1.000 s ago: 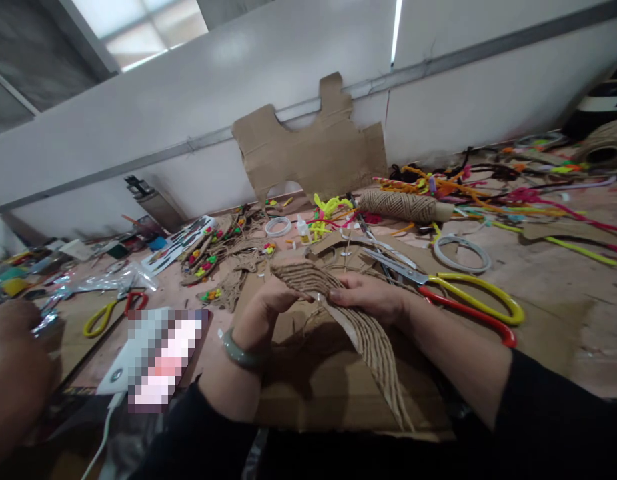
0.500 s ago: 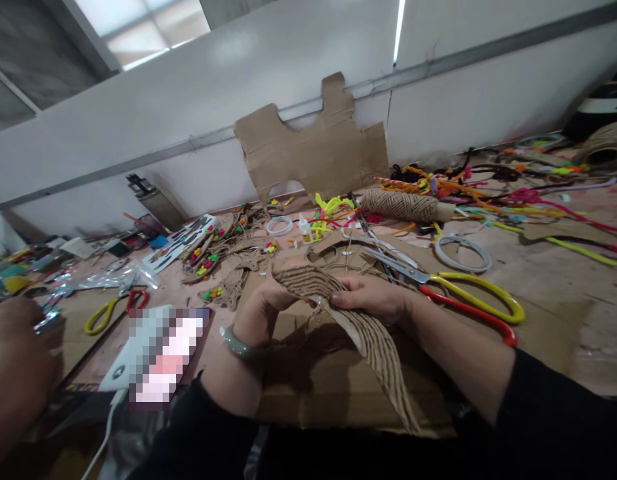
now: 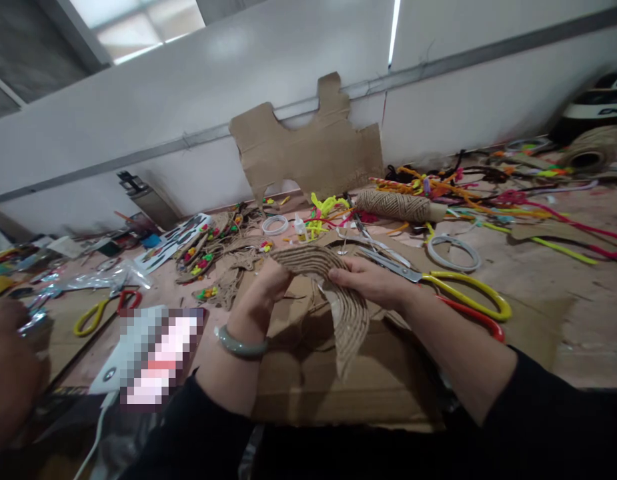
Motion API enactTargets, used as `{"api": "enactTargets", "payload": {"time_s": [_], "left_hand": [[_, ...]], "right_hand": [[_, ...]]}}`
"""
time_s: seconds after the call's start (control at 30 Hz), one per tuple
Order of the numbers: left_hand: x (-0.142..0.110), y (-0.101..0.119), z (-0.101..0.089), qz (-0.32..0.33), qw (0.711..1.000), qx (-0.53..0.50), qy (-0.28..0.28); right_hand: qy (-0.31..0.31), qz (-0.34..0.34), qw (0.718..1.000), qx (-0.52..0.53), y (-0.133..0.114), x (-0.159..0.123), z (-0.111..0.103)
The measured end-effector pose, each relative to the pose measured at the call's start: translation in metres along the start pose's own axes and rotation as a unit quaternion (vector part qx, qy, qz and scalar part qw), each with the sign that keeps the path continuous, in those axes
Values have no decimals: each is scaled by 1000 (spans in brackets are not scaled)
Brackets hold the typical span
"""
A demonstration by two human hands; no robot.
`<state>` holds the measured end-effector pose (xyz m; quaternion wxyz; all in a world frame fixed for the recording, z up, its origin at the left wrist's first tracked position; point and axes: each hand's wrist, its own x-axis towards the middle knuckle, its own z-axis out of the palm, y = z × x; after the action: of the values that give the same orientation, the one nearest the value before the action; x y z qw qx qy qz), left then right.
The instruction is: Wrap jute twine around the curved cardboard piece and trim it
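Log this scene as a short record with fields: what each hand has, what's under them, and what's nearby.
left hand: grips one end of the twine-wrapped piece
right hand: grips the same piece from the other side
under the hands: cardboard sheet
right of the hands: scissors, twine spool
far left: another person's hand

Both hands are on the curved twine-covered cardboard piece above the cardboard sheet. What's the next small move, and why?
Probably press the loose twine end flat where the fingers meet. The left hand and right hand pinch the curved twine-covered cardboard piece near its middle, its pointed tail hanging free over the brown cardboard sheet. The yellow and red scissors lie untouched beside the right wrist.
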<state>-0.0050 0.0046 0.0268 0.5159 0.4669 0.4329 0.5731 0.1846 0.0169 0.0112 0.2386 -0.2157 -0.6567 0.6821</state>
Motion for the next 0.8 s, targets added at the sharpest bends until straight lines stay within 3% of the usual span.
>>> {"api": "enactTargets", "payload": {"time_s": [0.1, 0.17, 0.3, 0.37, 0.43, 0.57, 0.7, 0.8], "left_hand": [[8, -3, -6, -53, 996, -30, 65], [5, -2, -10, -86, 993, -26, 81], [-3, 2, -12, -81, 991, 109, -15], [-4, 2, -11, -69, 979, 185, -60], [-3, -1, -10, -62, 972, 218, -59], [2, -9, -7, -41, 980, 190, 32], [4, -13, -3, -42, 985, 141, 85], [3, -10, 0, -57, 988, 115, 90]], "right_hand": [[80, -11, 989, -121, -1, 2, -13], [88, -17, 973, -211, -2, 2, -20], [58, 12, 939, -340, -10, 0, -26], [92, 26, 922, -376, -13, -1, -28], [154, 19, 915, -373, -13, -3, -31], [252, -11, 931, -265, -6, -13, -40], [229, 14, 955, -189, 0, -24, -42], [214, 2, 966, -145, 1, -27, -40]]}}
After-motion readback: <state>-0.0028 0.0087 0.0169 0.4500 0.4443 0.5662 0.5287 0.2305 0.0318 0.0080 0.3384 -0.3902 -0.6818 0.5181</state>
